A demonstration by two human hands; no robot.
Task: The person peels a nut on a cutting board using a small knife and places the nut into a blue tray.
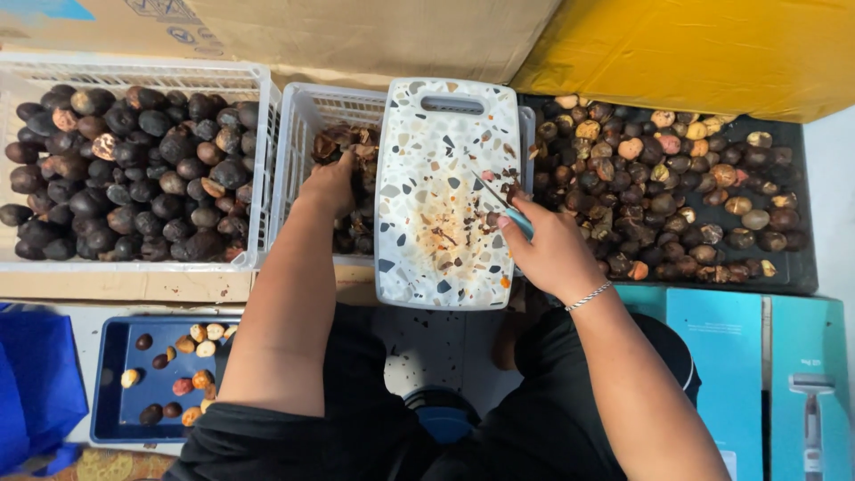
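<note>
Down on the pale floor (445, 343) now, and it carries a crowd. At ten o'clock, a white slatted crate (258, 160) brimming with dark round nuts, resting on what looks like a flat cardboard sheet (125, 285). At twelve, a smaller white basket (298, 134) with a speckled cutting board (445, 191) bridging its top. At two o'clock, a black tray (793, 276) heaped with brown husked pieces. Down at eight, a blue tray (120, 392) with a scatter of nuts, and a blue bag (36, 383) just beside it. At four, teal boxes (739, 356), touching the black tray's edge.
</note>
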